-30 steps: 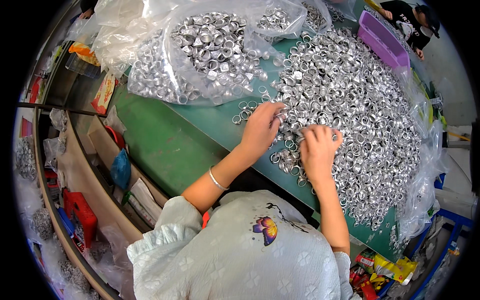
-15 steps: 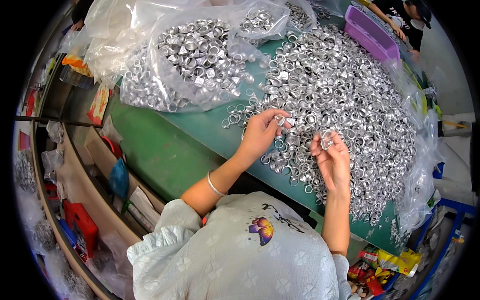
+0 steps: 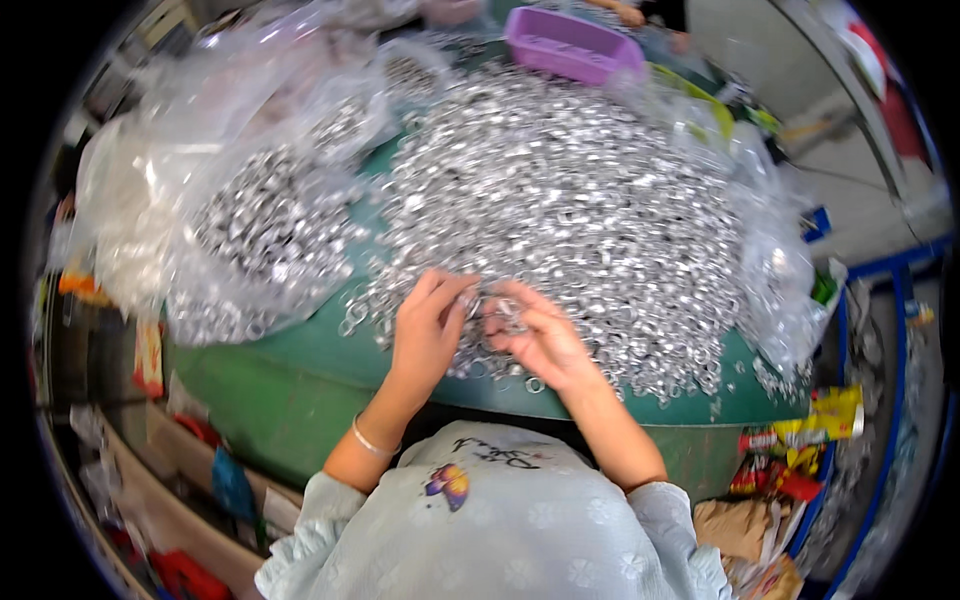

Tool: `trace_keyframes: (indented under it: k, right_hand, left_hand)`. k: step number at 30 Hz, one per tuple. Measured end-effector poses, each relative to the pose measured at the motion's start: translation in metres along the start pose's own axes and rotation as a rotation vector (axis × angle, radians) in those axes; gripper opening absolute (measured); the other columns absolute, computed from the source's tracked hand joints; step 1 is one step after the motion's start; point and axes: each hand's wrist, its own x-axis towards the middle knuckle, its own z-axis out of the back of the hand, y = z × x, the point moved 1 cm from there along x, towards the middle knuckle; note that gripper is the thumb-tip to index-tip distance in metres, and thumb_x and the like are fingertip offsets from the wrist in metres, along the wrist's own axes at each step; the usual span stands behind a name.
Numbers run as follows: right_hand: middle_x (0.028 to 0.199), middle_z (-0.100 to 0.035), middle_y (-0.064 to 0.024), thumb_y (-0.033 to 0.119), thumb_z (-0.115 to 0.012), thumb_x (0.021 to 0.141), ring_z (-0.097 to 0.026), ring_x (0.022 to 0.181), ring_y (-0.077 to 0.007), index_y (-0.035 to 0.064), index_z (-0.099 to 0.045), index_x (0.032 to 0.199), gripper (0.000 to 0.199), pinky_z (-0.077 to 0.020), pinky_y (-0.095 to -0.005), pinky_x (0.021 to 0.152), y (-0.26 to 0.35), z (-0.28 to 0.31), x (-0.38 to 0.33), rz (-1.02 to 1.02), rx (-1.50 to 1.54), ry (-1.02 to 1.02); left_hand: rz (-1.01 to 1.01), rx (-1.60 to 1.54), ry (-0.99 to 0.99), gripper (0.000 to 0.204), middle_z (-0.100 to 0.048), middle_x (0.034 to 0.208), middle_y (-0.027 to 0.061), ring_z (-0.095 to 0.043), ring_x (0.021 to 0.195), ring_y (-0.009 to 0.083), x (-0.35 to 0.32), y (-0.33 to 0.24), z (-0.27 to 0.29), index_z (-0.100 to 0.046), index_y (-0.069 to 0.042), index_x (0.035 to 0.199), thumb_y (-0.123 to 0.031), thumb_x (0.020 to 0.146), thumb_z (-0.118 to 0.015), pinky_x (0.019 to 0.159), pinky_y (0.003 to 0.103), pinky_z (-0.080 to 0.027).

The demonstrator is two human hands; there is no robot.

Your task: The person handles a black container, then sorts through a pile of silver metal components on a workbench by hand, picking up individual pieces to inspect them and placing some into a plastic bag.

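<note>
Silver metal rings lie in a wide pile (image 3: 570,210) on the green tabletop. My left hand (image 3: 425,330) is at the pile's near edge, its thumb and fingers pinched on a silver ring (image 3: 471,299), smeared by motion. Close beside it, my right hand (image 3: 548,345) holds a silver ring (image 3: 510,316) in its curled fingers; whether it has more than one I cannot tell. The fingertips of both hands almost meet. A few loose rings (image 3: 534,384) lie just below my right hand.
An open clear plastic bag (image 3: 215,285) of rings lies on the left, with smaller bags behind it. A purple basket (image 3: 570,45) stands at the back, near another person's hand (image 3: 630,15). Crumpled clear plastic (image 3: 775,270) edges the right side, beside a blue frame (image 3: 890,420).
My hands have come closer together, and both still hold rings. The whole view has swung rightward, so the pile and bags appear further left. The picture is more blurred.
</note>
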Motion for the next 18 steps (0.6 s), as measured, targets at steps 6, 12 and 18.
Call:
trace_keyframes:
  k: [6, 12, 18]
  right_hand:
    - [0.112, -0.056, -0.0103, 0.011, -0.039, 0.090, -0.056, 0.097, -0.0205, 0.0004, -0.052, 0.116, 0.032, -0.0471, -0.0346, 0.077, 0.005, -0.002, -0.013, 0.019, 0.209, 0.006]
    - [0.104, -0.058, -0.0036, 0.027, -0.049, 0.095, -0.059, 0.087, -0.0152, 0.0079, -0.052, 0.114, 0.028, -0.0499, -0.0302, 0.075, 0.010, 0.005, -0.029, 0.049, 0.105, -0.135]
    - [0.080, -0.057, -0.0010, 0.026, -0.054, 0.093, -0.046, 0.059, -0.0080, 0.0095, -0.056, 0.095, 0.017, -0.0368, -0.0202, 0.051, 0.042, 0.058, -0.054, 0.186, 0.408, 0.018]
  left_hand:
    - [-0.126, 0.077, 0.080, 0.041, -0.051, 0.095, 0.0127, -0.055, 0.079, 0.0229, -0.001, -0.022, -0.030, -0.060, -0.001, 0.107, 0.016, 0.072, -0.049, 0.063, 0.028, -0.045]
    - [-0.200, -0.052, 0.248, 0.045, -0.046, 0.104, 0.0123, -0.053, 0.088, 0.0204, 0.000, -0.052, -0.059, -0.056, -0.002, 0.113, 0.016, 0.073, -0.049, 0.066, 0.026, -0.045]
    - [-0.190, -0.107, 0.090, 0.038, -0.049, 0.098, 0.0070, -0.041, 0.065, 0.0091, 0.003, -0.050, -0.047, -0.061, -0.004, 0.107, 0.013, 0.074, -0.054, 0.055, 0.021, -0.034]
